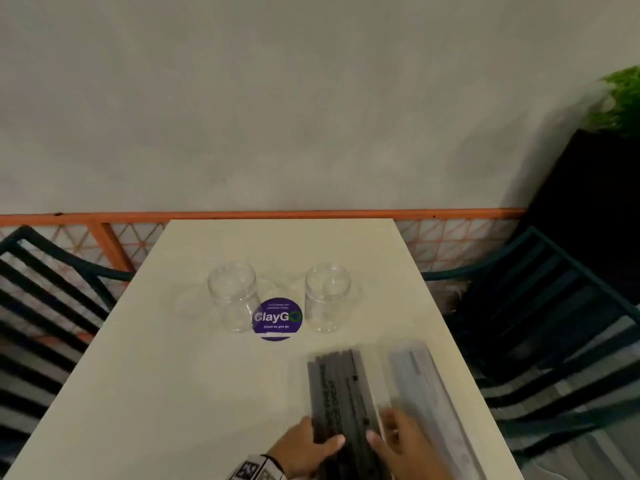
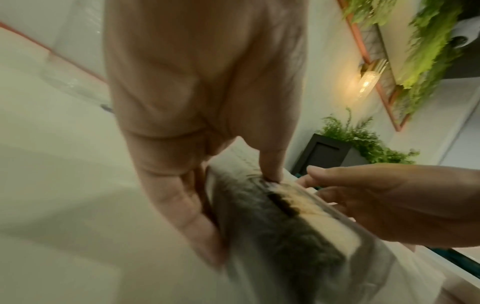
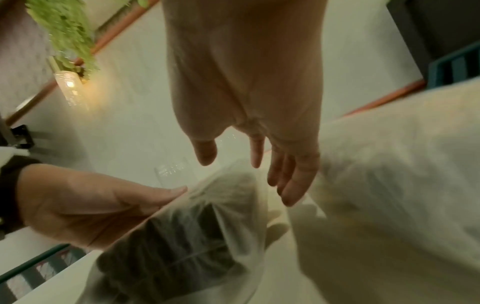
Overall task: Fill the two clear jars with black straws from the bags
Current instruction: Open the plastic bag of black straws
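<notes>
- Two clear plastic jars stand apart mid-table, left jar (image 1: 232, 295), right jar (image 1: 327, 296), on the white rectangular table (image 1: 173, 393).
- A round purple sticker (image 1: 277, 318) lies between them.
- Nearer, to the right, a clear bag of black straws (image 1: 341, 386) lies left of a second clear bag (image 1: 420, 386).

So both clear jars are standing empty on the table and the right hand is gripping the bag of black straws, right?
Not quite: in the head view the left hand grips the bag of black straws; the right hand is open beside it. Both clear jars stand empty.

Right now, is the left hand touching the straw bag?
Touching. Left wrist view shows the left hand gripping the straw bag, thumb on top, fingers along its side.
</notes>
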Motion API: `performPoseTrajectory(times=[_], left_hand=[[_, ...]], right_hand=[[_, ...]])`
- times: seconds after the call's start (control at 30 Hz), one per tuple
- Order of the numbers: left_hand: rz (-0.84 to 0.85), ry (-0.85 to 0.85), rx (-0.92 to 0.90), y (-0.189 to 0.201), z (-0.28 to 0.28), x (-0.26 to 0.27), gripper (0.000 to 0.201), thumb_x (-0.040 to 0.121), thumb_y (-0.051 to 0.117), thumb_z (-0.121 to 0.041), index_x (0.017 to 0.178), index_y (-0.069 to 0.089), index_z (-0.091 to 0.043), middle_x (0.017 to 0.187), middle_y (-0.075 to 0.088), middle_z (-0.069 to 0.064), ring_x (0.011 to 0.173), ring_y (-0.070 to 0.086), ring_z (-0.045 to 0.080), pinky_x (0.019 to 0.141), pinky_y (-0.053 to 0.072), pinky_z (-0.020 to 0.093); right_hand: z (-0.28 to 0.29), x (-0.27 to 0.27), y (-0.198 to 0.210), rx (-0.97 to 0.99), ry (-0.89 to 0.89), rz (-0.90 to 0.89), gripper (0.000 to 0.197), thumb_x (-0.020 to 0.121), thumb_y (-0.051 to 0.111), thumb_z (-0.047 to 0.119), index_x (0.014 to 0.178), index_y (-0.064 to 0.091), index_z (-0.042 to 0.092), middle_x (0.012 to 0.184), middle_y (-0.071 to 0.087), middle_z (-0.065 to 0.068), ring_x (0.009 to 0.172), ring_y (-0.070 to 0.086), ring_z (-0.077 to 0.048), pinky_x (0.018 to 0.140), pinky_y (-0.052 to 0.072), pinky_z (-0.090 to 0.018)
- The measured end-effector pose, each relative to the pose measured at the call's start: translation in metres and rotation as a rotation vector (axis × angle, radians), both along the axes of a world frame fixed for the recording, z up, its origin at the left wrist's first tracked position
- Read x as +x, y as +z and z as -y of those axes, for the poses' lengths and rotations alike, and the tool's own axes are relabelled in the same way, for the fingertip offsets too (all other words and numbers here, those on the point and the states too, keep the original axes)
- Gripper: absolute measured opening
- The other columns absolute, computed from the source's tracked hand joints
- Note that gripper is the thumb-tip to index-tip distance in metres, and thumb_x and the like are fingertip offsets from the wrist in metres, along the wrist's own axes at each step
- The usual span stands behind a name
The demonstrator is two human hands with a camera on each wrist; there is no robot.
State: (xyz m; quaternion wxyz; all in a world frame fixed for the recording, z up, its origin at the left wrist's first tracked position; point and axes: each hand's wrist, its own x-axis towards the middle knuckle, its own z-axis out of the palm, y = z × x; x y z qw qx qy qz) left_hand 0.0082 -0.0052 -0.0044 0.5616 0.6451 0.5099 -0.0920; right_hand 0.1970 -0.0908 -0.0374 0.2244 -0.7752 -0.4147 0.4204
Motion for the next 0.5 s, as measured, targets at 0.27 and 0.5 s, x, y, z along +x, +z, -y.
performPoseTrajectory(times=[0.27, 0.5], left_hand=[[0.15, 0.107, -0.081, -0.02, 0.018, -0.023, 0.051, 0.083, 0.056, -0.05, 0.121, 0.043, -0.018, 0.102, 0.06, -0.002, 0.086, 0.06, 0.009, 0.077, 0.05, 0.021], [0.227, 0.548, 0.23, 0.013, 0.016, -0.079, 0.051, 0.089, 0.049, -0.043, 0.133, 0.037, -0.021, 0.117, 0.056, 0.003, 0.103, 0.058, 0.017, 0.086, 0.044, 0.026]], right_hand=[[-0.016, -0.019, 0.021, -0.135, 0.079, -0.39, 0.087, 0.052, 0.082, 0.053, 0.123, 0.047, 0.015, 0.106, 0.062, 0.006, 0.096, 0.061, -0.008, 0.083, 0.051, -0.022], [-0.028, -0.038, 0.056, 0.051, 0.546, -0.044, 0.068, 0.056, 0.077, 0.05, 0.102, 0.035, 0.025, 0.102, 0.052, 0.0, 0.095, 0.057, -0.015, 0.076, 0.048, -0.029]])
